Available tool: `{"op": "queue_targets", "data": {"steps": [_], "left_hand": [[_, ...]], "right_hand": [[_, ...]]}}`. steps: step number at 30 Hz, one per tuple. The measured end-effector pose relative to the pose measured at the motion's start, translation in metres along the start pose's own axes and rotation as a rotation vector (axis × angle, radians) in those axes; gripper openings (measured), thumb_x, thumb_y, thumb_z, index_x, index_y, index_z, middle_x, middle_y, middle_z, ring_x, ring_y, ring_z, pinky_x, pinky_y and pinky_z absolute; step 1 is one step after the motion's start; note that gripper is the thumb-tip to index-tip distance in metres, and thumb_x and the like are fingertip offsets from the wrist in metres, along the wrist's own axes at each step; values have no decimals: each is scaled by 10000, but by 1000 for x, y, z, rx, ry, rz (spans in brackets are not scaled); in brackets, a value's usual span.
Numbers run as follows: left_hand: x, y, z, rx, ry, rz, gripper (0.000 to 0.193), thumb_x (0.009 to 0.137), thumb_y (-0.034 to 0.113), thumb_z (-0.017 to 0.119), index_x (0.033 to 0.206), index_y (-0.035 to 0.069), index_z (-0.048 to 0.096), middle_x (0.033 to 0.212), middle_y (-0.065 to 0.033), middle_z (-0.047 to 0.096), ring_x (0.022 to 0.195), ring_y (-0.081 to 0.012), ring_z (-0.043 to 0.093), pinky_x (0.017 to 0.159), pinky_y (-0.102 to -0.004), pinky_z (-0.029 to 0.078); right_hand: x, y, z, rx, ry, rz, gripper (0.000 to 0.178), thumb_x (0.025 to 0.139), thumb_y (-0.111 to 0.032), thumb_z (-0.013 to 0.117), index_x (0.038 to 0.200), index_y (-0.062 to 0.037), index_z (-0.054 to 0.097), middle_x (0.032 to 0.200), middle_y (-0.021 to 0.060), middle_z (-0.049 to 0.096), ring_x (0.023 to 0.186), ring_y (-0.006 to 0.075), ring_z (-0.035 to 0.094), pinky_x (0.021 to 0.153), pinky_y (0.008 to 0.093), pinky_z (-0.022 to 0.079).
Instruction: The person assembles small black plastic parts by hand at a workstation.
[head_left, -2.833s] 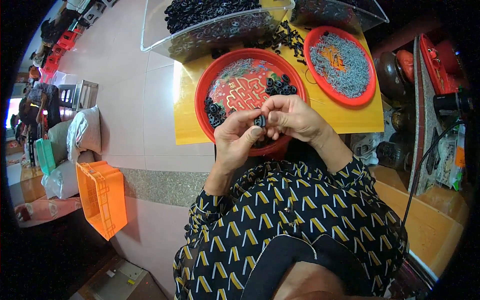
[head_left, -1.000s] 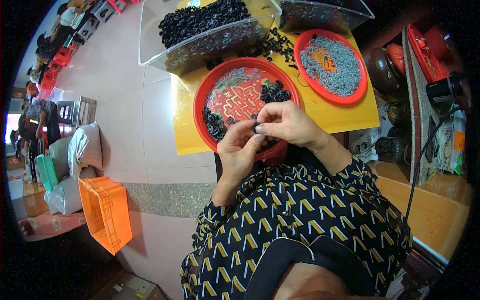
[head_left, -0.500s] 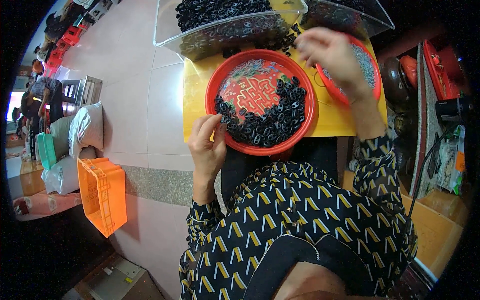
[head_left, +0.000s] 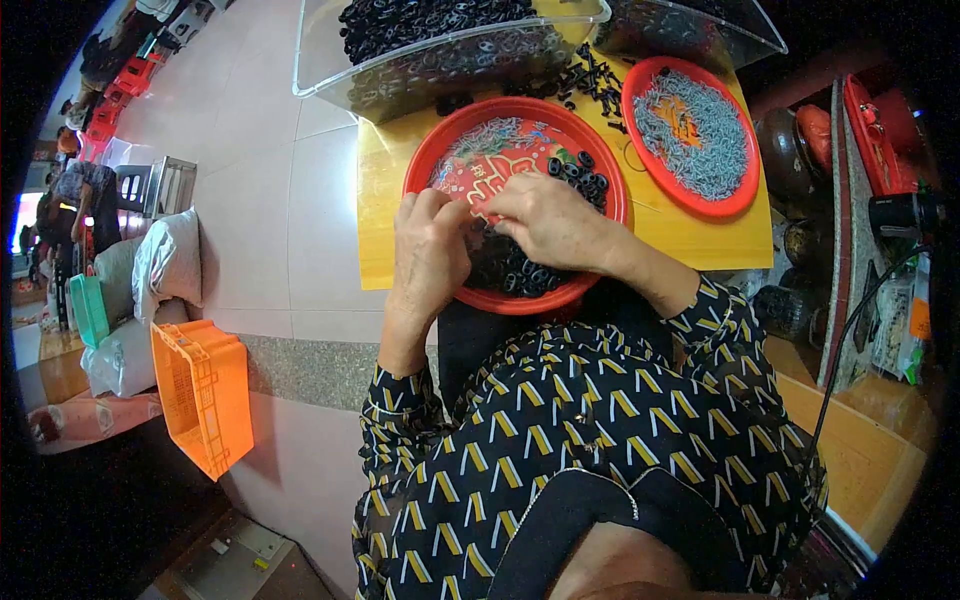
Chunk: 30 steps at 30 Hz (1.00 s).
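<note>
Both hands meet over the left side of a round red tray [head_left: 417, 150]. My left hand [head_left: 430, 245] is closed in a pinch at the tray's left rim. Close beside it, my right hand [head_left: 560, 222] pinches too, its fingertips nearly touching the left ones. Whatever the fingertips hold is hidden by the fingers. Small black oval pieces with holes [head_left: 525, 277] lie heaped in the tray under and around the hands. Along the tray's far side rests a band of thin grey screw-like pieces [head_left: 490, 135].
A second red tray [head_left: 715, 207], full of grey screw-like pieces [head_left: 700, 130], stands right on the yellow tabletop [head_left: 690, 245]. Behind are two clear bins [head_left: 450, 65] of black parts, with loose black pieces [head_left: 595, 80] nearby. An orange crate [head_left: 215, 400] stands on the floor at left.
My right hand has come left and nearer, from over the second tray to my left hand. My left hand has shifted slightly right and stays pinched.
</note>
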<state>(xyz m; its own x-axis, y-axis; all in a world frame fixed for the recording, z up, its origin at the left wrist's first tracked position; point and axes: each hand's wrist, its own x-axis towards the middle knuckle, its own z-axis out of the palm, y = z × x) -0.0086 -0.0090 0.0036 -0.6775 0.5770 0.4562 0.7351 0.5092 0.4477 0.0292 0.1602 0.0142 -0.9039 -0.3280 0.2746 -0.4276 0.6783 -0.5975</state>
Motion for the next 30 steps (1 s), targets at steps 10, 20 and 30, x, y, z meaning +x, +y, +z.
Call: {"op": "queue_targets", "data": {"steps": [10,20,30], "left_hand": [[-6,1,5,39,-38,-17,108,619,14,573,722,44,583,747,-109,503,715,-276,457,635,-367,368],[2,2,16,89,-138,-2,110,607,42,570,717,46,583,740,-112,503,742,-282,469,623,-373,362],[2,5,18,106,-203,9,146,591,10,545,734,37,538,756,-132,503,751,-302,475,624,-384,362]], "right_hand": [[-2,6,17,-81,-83,48,159,674,-46,589,824,-39,536,760,138,499,776,316,510,696,391,416],[-5,16,-13,-123,94,60,176,675,-29,566,850,-18,555,771,141,514,779,302,509,703,380,412],[-4,8,5,-172,38,11,159,656,-42,596,810,-30,557,771,127,483,791,291,495,725,364,408]]}}
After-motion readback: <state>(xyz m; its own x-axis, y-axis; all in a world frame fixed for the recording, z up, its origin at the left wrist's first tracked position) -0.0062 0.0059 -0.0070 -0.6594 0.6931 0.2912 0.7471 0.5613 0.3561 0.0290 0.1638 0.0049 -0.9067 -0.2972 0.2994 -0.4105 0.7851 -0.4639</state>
